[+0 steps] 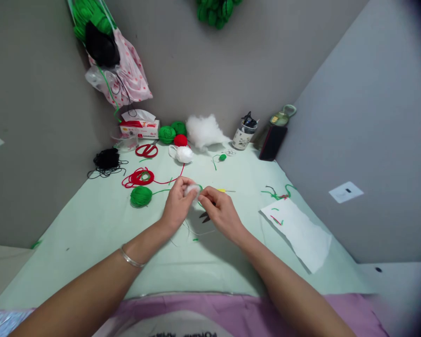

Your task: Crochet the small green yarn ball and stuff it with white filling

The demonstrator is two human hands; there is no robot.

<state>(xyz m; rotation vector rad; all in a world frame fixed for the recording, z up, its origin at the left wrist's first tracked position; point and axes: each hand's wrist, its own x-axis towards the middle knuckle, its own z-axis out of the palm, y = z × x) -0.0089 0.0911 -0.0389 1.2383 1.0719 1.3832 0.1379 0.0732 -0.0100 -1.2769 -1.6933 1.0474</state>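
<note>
Above the middle of the table, my left hand [176,204] is closed around a small white fluffy piece [190,189], with a bit of green yarn at its edge. My right hand [221,209] meets it from the other side, thumb and fingers pinched together at that edge; what they pinch is too small to make out. From the green yarn ball [141,196] a strand runs toward my left hand. Dark pointed blades [205,217] stick out beneath my right hand. A yellow-handled tool [221,190] lies just behind it.
Along the back stand a tissue box [140,129], white stuffing [205,131], a pen jar [244,133] and a phone [272,142]. Red scissors [146,150], red yarn [138,177] and black yarn [106,159] lie left. Torn paper [298,236] lies right.
</note>
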